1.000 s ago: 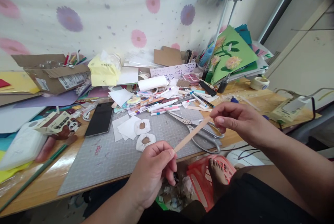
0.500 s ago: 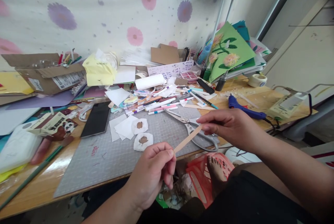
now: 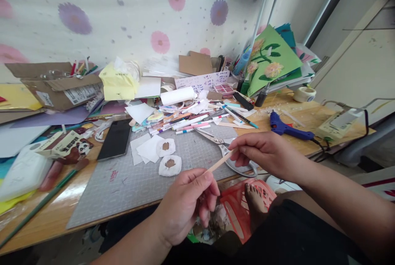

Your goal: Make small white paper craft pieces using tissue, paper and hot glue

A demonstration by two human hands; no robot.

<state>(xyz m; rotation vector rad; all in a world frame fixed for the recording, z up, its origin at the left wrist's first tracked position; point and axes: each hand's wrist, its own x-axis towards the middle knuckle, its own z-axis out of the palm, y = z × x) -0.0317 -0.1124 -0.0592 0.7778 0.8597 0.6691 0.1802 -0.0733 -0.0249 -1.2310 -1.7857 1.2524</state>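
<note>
Two hands share one wooden stick (image 3: 219,161) in my head view: the left hand (image 3: 188,203) pinches its near end, the right hand (image 3: 265,154) its far end, just above the front edge of the grey cutting mat (image 3: 129,182). Since a second ago the right hand has drawn closer, so less stick shows between them. Scissors (image 3: 228,149) lie beneath.
</note>
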